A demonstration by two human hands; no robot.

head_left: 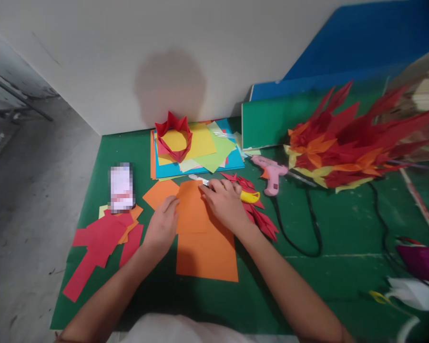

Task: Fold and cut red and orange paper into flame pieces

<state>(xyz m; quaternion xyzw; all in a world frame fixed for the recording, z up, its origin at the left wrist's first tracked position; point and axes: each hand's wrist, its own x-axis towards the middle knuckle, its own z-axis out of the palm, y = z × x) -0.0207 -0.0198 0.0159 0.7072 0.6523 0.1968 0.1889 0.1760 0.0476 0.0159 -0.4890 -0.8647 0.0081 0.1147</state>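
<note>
1. Green table mat; its right edge is cut off.
2. Orange paper, folded, lying at the mat's centre.
3. Left hand, flat and unclenched on the paper's left edge.
4. Right hand, closed over a utility knife at the paper's top edge; the knife's middle is hidden.
5. Phone, screen blurred.

Matt orange paper sheet, glossy pink plastic glue gun, matt green table cover (scuffed, worn)

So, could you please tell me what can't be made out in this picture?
All in the head view:
- The phone: its screen is blurred out.
- The knife: its middle is hidden under the right hand.
- The orange paper: partly covered by the left hand.
- The purple paper: cut off by the right edge and blurred.
</note>
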